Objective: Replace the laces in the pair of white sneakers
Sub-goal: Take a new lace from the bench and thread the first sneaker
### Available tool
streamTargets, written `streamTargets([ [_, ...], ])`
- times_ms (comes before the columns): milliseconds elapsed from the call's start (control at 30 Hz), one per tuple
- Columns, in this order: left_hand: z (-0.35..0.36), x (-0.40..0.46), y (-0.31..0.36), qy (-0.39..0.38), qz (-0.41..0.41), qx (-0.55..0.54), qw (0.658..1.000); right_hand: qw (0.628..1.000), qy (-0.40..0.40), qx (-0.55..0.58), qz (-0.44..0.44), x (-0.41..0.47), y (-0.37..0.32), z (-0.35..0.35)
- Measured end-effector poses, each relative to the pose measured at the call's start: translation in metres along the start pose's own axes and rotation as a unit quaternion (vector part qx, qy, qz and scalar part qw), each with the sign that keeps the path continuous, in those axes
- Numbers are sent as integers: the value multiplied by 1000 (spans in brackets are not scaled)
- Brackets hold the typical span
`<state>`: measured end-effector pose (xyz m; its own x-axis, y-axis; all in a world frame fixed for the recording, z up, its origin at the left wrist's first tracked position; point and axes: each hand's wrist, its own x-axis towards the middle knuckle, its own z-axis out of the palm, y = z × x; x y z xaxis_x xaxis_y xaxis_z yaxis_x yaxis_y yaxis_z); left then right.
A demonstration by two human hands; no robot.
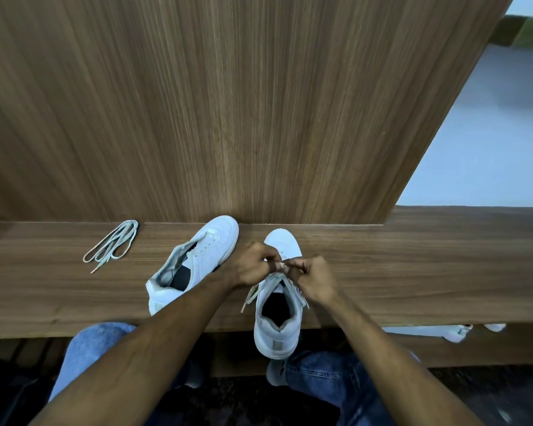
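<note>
Two white sneakers stand on a narrow wooden ledge [413, 272]. The right sneaker [277, 321] points away from me, its heel hanging over the ledge's front edge. My left hand [253, 265] and my right hand [313, 279] meet over its eyelets, each pinching the pale lace [251, 295] threaded through it; loose lace ends trail down both sides. The left sneaker [194, 262] lies angled beside it with no lace in its eyelets. A loose bundle of pale laces [113, 244] lies on the ledge further left.
A tall wooden panel [228, 103] rises directly behind the ledge. My knees in blue jeans [90, 348] are below the ledge's front edge. More white shoes [457, 333] show under the ledge at the right.
</note>
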<state>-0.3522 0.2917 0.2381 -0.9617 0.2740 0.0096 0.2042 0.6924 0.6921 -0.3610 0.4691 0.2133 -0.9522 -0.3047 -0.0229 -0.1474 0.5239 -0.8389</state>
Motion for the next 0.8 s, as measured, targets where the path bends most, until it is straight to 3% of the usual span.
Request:
streamTargets([
  [100,1,0,-1,15,-39,-61,997,998,10,-56,-37,-7,7,6],
  [167,3,0,0,20,-36,-39,998,998,28,-46,-34,-9,2,6],
  [233,7,-1,0,45,-29,45,998,997,22,72,25,-10,-5,7],
  [333,17,-5,-3,100,-25,139,985,958,-23,236,158,-11,-15,5],
  [467,31,-11,-3,182,-40,118,975,937,-68,268,215,-7,-15,-2],
  [533,32,-14,-2,206,-14,160,965,932,-81,269,230,-6,-15,-4],
  [633,30,-19,-3,157,31,188,969,928,-82,270,244,-5,-15,-4],
  [800,26,-22,5,102,-49,158,981,933,-79,251,246,-5,-18,-2],
])
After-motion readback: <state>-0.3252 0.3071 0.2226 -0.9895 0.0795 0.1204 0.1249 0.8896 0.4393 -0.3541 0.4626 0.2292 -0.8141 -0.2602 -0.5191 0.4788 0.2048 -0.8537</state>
